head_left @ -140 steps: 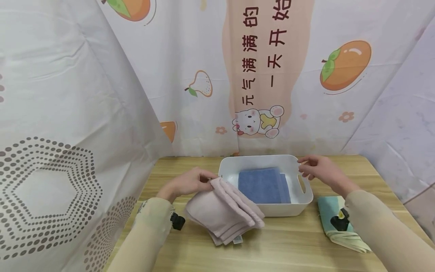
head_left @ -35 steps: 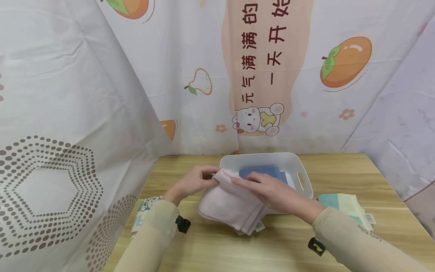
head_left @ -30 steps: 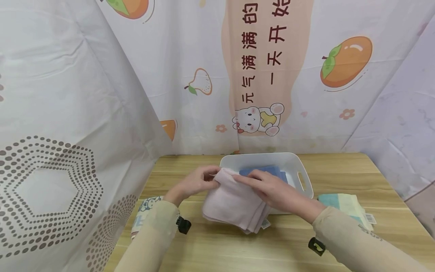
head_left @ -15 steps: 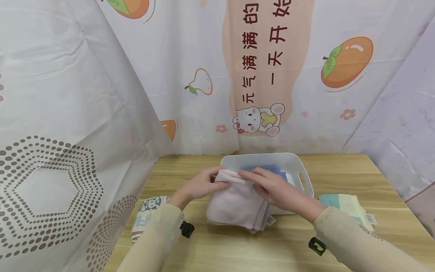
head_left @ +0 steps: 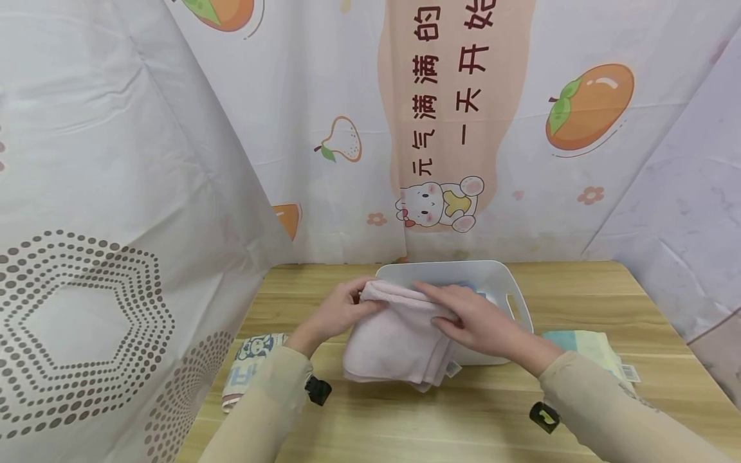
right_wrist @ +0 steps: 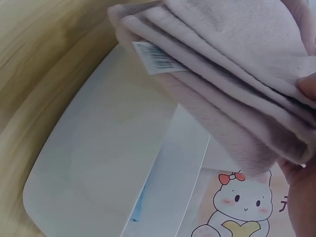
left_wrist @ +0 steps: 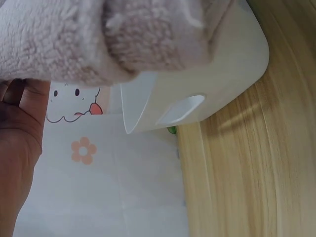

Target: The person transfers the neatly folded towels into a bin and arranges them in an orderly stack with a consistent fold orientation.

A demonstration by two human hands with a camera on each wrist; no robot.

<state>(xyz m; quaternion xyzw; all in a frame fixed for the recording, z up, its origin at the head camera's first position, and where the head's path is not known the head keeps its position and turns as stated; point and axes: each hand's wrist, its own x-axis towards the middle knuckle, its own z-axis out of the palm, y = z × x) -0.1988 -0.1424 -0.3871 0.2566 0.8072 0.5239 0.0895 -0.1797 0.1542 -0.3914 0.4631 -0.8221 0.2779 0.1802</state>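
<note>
Sleeves in pale beige reach forward over the light wooden tabletop [head_left: 405, 418], and both hands carry a folded pale pink fleece towel [head_left: 393, 337] at the near rim of the white plastic storage bin [head_left: 518, 302]. The left hand [head_left: 341, 312] curls round the towel's far left corner, while the right hand [head_left: 480, 321] lies over its right side with thumb tucked beneath, gripping the stacked layers. The towel is part over the bin's near left corner and part hanging toward the tabletop; its long axis runs from the held far edge down toward the person, the loose layered edges and barcode tag [right_wrist: 154, 57] pointing nearest. As I see it, those free layers could fan apart or catch on the rim if the grip slackens, and the fold would spoil. Inside the bin a sliver of blue folded cloth [head_left: 471, 287] shows, mostly hidden. A folded mint-and-cream towel [head_left: 590, 350] lies to the right of the bin, a printed cartoon cloth [head_left: 249, 363] to the left. Behind hangs a white fruit-patterned curtain [head_left: 347, 141].
</note>
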